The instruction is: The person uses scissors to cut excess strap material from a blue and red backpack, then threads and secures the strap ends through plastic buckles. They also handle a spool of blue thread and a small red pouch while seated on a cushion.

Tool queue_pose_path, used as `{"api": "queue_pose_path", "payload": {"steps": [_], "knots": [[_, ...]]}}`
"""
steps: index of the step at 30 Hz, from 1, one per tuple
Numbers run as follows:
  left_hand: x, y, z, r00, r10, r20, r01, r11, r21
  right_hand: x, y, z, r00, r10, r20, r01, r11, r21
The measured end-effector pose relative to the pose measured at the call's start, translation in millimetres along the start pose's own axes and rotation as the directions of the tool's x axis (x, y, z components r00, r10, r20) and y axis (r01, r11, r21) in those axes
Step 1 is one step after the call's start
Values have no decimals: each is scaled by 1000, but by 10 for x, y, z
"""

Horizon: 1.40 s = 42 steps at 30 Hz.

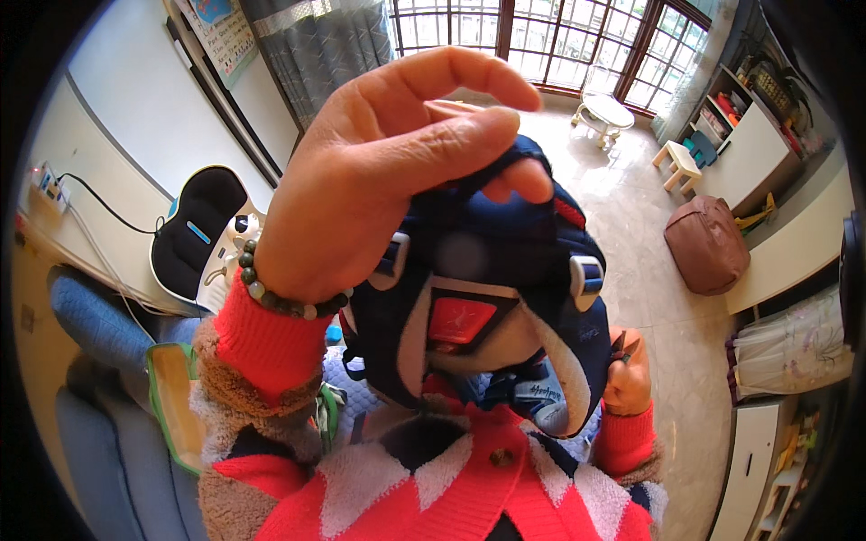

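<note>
A dark navy backpack [492, 243] with a red and grey panel, pale-lined shoulder straps and light buckles is held up in front of my chest. My left hand [379, 171], close to the camera, has some fingers hooked under the dark loop at its top; the index finger and thumb curve above with a gap between them. Low at the bag's right side, my right hand [627, 374] is closed. A small dark bit shows between its fingers, too little to name. The bag's far side is hidden.
Blue sofa [99, 406] and a green-rimmed tray-like thing [176, 406] lie to the left, near a black-and-white padded seat [203, 230]. On the right are a brown bag [708, 245], a small stool [677, 165] and low cabinets [753, 460]. A white round seat [604, 113] stands by the window.
</note>
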State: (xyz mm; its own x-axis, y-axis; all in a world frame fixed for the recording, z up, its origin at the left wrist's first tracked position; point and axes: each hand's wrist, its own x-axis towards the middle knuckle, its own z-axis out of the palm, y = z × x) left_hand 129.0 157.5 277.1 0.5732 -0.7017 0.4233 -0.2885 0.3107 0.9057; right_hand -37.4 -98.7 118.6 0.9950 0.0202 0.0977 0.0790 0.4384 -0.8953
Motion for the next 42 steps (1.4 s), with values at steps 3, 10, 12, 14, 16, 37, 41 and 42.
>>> {"api": "queue_pose_path", "payload": {"steps": [3,10,12,14,16,37,41,42], "knots": [[-46,-82,-17,995,-40,90,41,999,-5,-18,56,52,990,-90,-108,96,994,48],[-521,-730,-205,920,80,-384,92,909,408,57,232,-2,971,67,-230,-23,982,188],[-838,-841,-135,765,245,-595,152,830,536,65,225,-42,983,17,-184,24,976,215],[-1091,-903,-37,692,236,-682,197,847,493,76,217,-62,976,65,-208,-15,972,234],[-1248,-963,79,738,204,-644,178,861,476,91,223,-60,972,85,-220,-25,965,263],[-1240,-794,154,840,-318,-440,386,919,73,177,212,43,977,116,-177,-51,940,338],[-1195,-884,276,833,-75,-548,333,859,389,184,220,95,960,144,-241,-58,942,330],[-1179,-902,290,808,-89,-583,355,863,360,181,231,107,940,146,-307,-55,957,284]]}}
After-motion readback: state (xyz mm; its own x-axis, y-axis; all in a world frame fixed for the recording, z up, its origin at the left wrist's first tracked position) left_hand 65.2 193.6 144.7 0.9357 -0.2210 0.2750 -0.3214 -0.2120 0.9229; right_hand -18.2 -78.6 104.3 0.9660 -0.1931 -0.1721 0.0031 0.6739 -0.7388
